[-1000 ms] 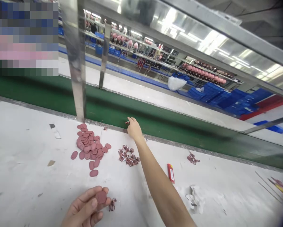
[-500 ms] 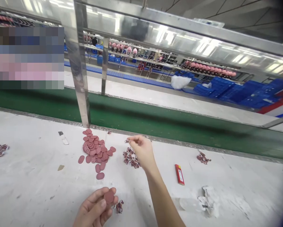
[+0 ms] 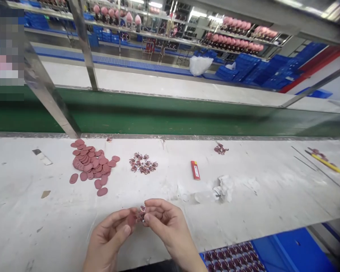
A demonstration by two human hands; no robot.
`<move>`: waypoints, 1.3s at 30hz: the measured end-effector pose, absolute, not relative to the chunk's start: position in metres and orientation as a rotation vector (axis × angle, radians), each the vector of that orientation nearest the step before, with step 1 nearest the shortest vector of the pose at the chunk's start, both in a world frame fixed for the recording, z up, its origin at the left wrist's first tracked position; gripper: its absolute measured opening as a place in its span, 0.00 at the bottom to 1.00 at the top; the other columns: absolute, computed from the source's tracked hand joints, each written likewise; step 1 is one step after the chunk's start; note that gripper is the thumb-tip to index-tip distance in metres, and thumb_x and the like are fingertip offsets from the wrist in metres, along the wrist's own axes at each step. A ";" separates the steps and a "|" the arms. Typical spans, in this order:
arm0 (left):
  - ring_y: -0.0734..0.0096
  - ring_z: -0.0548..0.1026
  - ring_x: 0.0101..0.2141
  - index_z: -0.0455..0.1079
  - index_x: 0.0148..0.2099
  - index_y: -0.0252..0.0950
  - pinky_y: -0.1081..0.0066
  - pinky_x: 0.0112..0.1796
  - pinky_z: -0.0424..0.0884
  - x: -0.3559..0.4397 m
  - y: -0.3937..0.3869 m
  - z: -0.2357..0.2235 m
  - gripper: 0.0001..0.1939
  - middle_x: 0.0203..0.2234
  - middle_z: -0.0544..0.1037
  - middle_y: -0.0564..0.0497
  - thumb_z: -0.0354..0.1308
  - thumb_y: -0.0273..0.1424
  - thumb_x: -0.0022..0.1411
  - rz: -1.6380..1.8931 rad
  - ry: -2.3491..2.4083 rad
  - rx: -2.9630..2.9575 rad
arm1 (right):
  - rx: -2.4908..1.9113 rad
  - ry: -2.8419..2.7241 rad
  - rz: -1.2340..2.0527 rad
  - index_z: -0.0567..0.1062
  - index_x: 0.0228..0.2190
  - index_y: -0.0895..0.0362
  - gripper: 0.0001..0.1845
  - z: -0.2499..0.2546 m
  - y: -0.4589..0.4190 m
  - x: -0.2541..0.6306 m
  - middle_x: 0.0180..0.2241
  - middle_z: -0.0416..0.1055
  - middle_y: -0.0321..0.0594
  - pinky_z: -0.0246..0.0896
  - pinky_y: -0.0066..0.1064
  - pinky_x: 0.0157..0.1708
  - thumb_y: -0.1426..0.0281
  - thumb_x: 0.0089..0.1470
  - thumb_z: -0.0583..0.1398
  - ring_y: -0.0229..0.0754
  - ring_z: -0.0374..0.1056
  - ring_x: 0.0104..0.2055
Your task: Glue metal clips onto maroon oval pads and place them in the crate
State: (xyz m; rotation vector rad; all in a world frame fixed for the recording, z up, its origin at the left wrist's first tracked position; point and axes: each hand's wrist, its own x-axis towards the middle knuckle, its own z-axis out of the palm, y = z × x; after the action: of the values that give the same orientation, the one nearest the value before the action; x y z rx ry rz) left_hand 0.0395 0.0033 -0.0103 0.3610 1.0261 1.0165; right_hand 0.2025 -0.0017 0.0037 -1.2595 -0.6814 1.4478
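My left hand [image 3: 109, 234] sits at the near table edge, its fingers closed on a pink oval disc [image 3: 131, 220]. My right hand [image 3: 168, 224] is right beside it, pinching a small shiny pink-and-silver charm [image 3: 142, 214] against the disc. Ahead of my hands lies a loose pile of pink oval discs [image 3: 92, 164] on the white work table [image 3: 30, 189]. To its right is a cluster of similar small charms [image 3: 143, 163]. Neither hand touches the pile or the cluster.
A red lighter [image 3: 195, 170], crumpled white paper [image 3: 225, 188] and a small charm heap [image 3: 221, 149] lie on the table. A blue tray of rows of parts [image 3: 232, 257] sits below the near edge. A green conveyor belt [image 3: 158, 117] runs behind the table.
My right hand has come back from the table's far edge to my left hand, now pinching a charm at the disc. The view has swung, leveling the table edge.
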 end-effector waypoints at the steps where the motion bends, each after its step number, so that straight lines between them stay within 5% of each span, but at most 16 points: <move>1: 0.60 0.85 0.44 0.85 0.39 0.41 0.76 0.43 0.81 0.040 0.002 -0.010 0.20 0.42 0.88 0.46 0.81 0.40 0.42 1.016 1.023 0.392 | -1.249 -0.683 1.452 0.82 0.38 0.55 0.21 0.006 -0.003 0.204 0.31 0.79 0.36 0.71 0.25 0.36 0.59 0.45 0.77 0.33 0.74 0.31; 26: 0.53 0.83 0.48 0.83 0.28 0.38 0.68 0.50 0.80 0.039 -0.004 0.000 0.11 0.44 0.87 0.42 0.78 0.38 0.48 0.988 1.107 0.624 | -1.297 -0.887 1.455 0.85 0.36 0.52 0.07 0.047 -0.012 0.198 0.35 0.84 0.37 0.74 0.24 0.40 0.73 0.53 0.69 0.39 0.80 0.38; 33: 0.51 0.83 0.50 0.84 0.31 0.41 0.65 0.52 0.80 0.037 -0.006 -0.005 0.07 0.43 0.87 0.43 0.77 0.36 0.51 1.025 1.073 0.685 | -1.242 -0.884 1.525 0.86 0.39 0.52 0.07 0.048 -0.012 0.203 0.38 0.84 0.40 0.75 0.32 0.44 0.68 0.58 0.69 0.44 0.81 0.41; 39: 0.53 0.82 0.52 0.85 0.32 0.42 0.63 0.56 0.77 0.030 -0.007 -0.013 0.03 0.45 0.87 0.44 0.74 0.35 0.56 0.978 1.021 0.795 | -1.213 -0.872 1.565 0.86 0.42 0.49 0.09 0.050 -0.014 0.209 0.37 0.84 0.37 0.74 0.27 0.42 0.69 0.58 0.69 0.39 0.80 0.39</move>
State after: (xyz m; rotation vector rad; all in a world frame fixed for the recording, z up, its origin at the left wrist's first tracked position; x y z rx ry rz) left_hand 0.0303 -0.0073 -0.0125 0.7954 1.0207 0.9781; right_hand 0.2088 -0.0137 0.0498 -1.2129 -0.8725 1.5654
